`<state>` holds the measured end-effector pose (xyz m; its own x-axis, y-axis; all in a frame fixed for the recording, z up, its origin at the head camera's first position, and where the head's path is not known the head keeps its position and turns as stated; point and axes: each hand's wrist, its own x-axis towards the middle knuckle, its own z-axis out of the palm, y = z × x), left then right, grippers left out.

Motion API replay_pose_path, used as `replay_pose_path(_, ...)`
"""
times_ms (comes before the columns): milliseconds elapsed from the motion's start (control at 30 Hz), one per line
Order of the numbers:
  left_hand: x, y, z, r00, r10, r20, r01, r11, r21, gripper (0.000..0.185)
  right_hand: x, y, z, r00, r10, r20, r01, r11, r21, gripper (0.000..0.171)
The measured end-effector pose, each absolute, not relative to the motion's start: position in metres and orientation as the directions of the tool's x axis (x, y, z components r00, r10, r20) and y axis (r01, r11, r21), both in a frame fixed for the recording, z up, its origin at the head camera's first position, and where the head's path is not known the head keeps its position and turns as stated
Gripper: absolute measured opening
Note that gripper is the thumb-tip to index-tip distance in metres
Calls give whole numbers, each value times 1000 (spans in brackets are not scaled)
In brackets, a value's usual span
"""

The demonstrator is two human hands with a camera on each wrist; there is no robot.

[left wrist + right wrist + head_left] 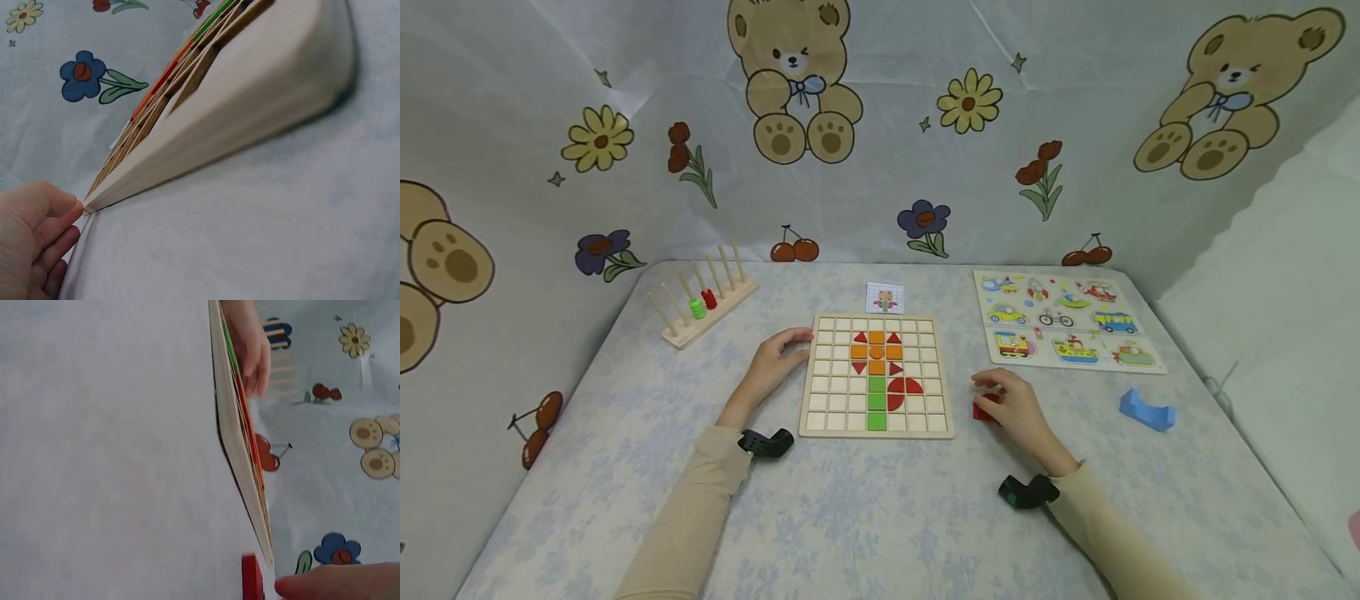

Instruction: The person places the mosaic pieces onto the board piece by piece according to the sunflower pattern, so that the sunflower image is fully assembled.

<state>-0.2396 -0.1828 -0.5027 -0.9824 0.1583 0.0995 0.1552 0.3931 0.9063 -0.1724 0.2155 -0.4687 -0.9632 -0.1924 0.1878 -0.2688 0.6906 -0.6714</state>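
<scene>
A wooden grid board (831, 392) lies in the middle of the table, with orange, red and green pieces (877, 367) set in it as a flower shape. My left hand (777, 357) rests against the board's far left corner, fingers loosely bent; in the left wrist view its fingertips (59, 215) touch that corner of the board (250, 106). Just right of the board, my right hand (1009, 402) curls over a red piece (983, 410) and pinches it. In the right wrist view the red piece (252, 580) stands beside the board's edge (240, 444).
A small pattern card (884, 297) lies behind the board. A vehicle puzzle (1063, 321) sits at the back right, with a blue block (1146, 410) in front of it. A peg rack (703, 304) holding green and red rings stands at the back left.
</scene>
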Motion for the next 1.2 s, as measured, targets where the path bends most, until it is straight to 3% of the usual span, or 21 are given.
replay_pose_path(233, -243, -183, -506, -983, 157, 96, 152, 393, 907, 38, -166, 246, -476, -973, -167, 158, -230, 706, -670, 34)
replay_pose_path(667, -242, -183, -505, -979, 169, 117, 175, 379, 909, 38, -170, 235, -474, -979, -108, 172, -198, 692, -694, 34)
replay_pose_path(1000, -242, -184, -507, -980, 163, 114, 169, 384, 908, 37, -186, 160, -455, -928, -293, 229, -363, 585, -725, 32)
replay_pose_path(1200, -242, -184, -504, -980, 166, 107, 166, 402, 900, 39, -193, 97, -453, -891, -419, 175, -395, 526, -753, 33)
